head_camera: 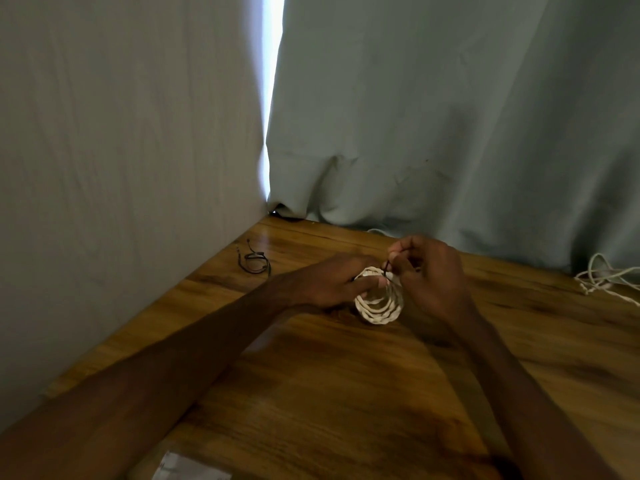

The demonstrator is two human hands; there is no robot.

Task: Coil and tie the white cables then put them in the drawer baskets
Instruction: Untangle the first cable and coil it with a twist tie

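A coiled white cable (379,308) stands on edge on the wooden table (346,393), between both hands. My left hand (332,282) grips the coil's upper left side, fingers through the loops. My right hand (429,271) pinches a thin dark tie (387,265) at the top of the coil. Another white cable (602,277) lies loose and uncoiled at the table's right edge. No drawer baskets are in view.
A small bundle of dark ties (254,262) lies near the table's far left corner. Grey curtains (450,116) hang along the back and left sides. A pale packet (190,467) sits at the near edge.
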